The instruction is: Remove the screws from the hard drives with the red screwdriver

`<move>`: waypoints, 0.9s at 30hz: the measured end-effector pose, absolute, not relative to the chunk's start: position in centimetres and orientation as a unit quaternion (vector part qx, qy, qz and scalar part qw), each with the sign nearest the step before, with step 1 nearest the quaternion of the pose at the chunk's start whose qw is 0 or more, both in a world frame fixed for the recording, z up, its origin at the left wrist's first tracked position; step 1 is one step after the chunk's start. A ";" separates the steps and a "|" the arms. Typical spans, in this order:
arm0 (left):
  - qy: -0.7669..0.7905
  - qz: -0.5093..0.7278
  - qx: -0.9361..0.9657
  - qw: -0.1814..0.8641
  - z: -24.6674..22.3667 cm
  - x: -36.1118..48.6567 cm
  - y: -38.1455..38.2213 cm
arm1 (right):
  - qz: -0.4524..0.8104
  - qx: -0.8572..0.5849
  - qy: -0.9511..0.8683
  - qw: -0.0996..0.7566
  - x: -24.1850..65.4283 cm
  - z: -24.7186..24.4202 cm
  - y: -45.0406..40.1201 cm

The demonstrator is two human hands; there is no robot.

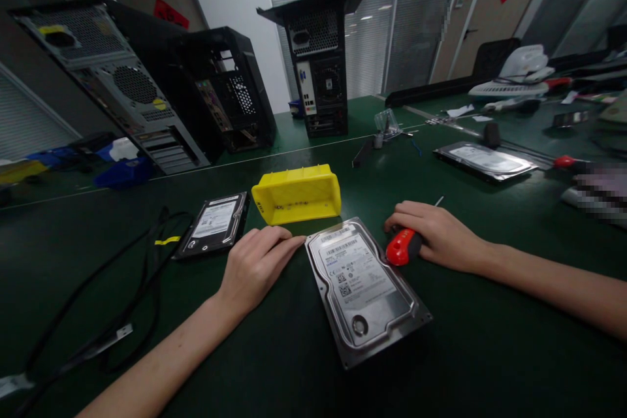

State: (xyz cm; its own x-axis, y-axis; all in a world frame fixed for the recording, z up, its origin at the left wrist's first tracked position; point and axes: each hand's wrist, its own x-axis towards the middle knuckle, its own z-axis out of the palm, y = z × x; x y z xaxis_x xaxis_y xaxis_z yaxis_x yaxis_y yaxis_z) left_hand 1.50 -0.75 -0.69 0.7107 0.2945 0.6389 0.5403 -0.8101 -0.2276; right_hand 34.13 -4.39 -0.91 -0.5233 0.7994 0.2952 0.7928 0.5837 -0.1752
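A silver hard drive (365, 287) with a white label lies face up in front of me. At its far left corner, the thumb and forefinger of my left hand (257, 261) are pinched together, their tips touching the drive's edge. Whether anything small is between those fingertips is hidden. To the right of the drive, my right hand (434, 235) is wrapped round a red-and-black screwdriver (402, 248). Its handle end points toward the drive, and the thin metal shaft sticks out beyond my knuckles. A yellow plastic bin (296, 176) sits just behind the drive, with small dark bits inside.
A second hard drive (214, 223) lies left, beside black cables (157, 274). Another drive (484, 160) is at the right. Computer cases (321, 78) stand at the back of the green table (274, 353). A clear plastic piece (386, 124) and small parts lie behind the bin.
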 end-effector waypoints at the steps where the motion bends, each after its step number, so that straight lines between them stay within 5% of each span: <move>1: -0.232 -0.301 -0.902 0.204 -0.7 1.5 -0.8 | 0.010 -0.457 -0.872 0.175 34.1 -0.9 -4.4; 27: -0.221 -0.249 -0.915 0.227 -0.6 1.4 -0.8 | -0.001 -0.458 -0.873 0.170 34.1 -0.8 -4.4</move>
State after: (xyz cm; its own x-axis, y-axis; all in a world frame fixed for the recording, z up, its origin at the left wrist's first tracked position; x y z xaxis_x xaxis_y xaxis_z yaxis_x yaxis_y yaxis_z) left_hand 1.38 -0.83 -0.61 0.7780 0.2911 0.5567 0.5172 -0.7999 -0.3045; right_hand 34.06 -4.43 -0.78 -0.5229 0.7984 0.2984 0.7994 0.5809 -0.1535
